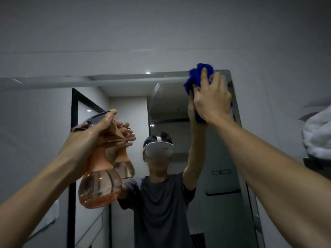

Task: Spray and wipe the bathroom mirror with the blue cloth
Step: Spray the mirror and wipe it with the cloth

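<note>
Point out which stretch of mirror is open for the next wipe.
Open: the glass along the mirror's top edge, between the spray bottle and the blue cloth. Crowded: the top right corner, where the right hand presses the cloth.

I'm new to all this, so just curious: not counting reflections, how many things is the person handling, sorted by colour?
Blue: 1, the crumpled blue cloth pressed on the mirror by the right hand.
Peach-orange: 1, the clear round-bellied spray bottle gripped by the left hand.
Total: 2.
</note>
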`<state>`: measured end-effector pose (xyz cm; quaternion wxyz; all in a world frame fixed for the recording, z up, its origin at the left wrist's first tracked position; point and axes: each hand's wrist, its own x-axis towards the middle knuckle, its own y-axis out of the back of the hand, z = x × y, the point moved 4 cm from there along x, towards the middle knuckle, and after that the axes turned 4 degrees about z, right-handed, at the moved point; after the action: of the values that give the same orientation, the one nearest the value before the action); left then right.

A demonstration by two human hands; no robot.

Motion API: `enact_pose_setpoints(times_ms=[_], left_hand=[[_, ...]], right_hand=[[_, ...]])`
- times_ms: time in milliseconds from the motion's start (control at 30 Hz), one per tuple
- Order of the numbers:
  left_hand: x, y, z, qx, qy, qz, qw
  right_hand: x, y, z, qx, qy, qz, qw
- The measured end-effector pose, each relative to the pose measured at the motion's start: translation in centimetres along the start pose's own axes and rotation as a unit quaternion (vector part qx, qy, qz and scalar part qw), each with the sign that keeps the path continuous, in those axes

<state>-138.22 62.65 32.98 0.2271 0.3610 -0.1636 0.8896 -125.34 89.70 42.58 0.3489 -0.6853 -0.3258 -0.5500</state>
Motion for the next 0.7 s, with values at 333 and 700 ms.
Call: enact_pose_setpoints(times_ms=[333, 700], left_hand=[[-0.7, 1.9, -1.3, 0.085, -0.006, 0.06, 0.995], [0.0, 3.9, -0.4, -0.003, 0.022, 0.027, 0.999]], right_hand=[[-8.6, -0.8, -4.1, 0.033, 0.204, 0.019, 0.978], [-8.6, -0.5, -4.3, -0.021, 0.189, 0.012, 0.982]])
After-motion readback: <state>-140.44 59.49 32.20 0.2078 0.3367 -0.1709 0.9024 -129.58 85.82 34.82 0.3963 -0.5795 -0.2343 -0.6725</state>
